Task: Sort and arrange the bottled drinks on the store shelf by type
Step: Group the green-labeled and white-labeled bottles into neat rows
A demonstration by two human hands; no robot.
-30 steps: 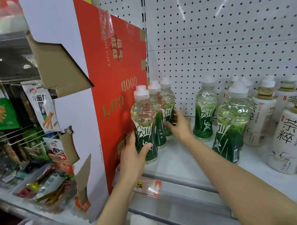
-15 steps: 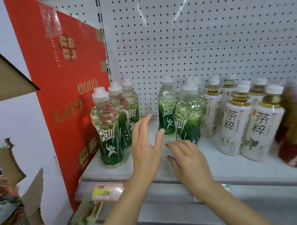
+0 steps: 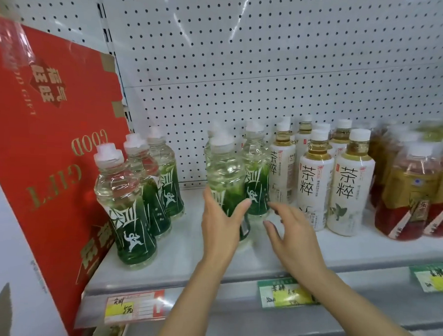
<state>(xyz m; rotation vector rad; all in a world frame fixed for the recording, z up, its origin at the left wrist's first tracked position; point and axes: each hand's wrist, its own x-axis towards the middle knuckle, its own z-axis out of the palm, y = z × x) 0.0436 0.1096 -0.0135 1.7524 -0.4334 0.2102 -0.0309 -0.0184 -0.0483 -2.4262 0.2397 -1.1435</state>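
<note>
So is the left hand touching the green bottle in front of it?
Touching. The head view shows the left hand around the lower part of the front green bottle, thumb against one side and fingers against the other, with no gap visible.

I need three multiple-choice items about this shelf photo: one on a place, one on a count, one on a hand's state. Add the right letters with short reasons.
1. The red gift box stands where?
A) at the shelf's left end
B) behind the white tea bottles
C) on the price rail

2. How many green-label bottles stand in the row beside the box?
A) one
B) three
C) six

3. The right hand is:
A) gripping a cap
B) open, holding nothing
C) flat on the box

Key: 1 A, it leans left of all drinks. 2 B, three caps in file from the front green bottle back. 3 B, fingers spread, apart from bottles.
</note>
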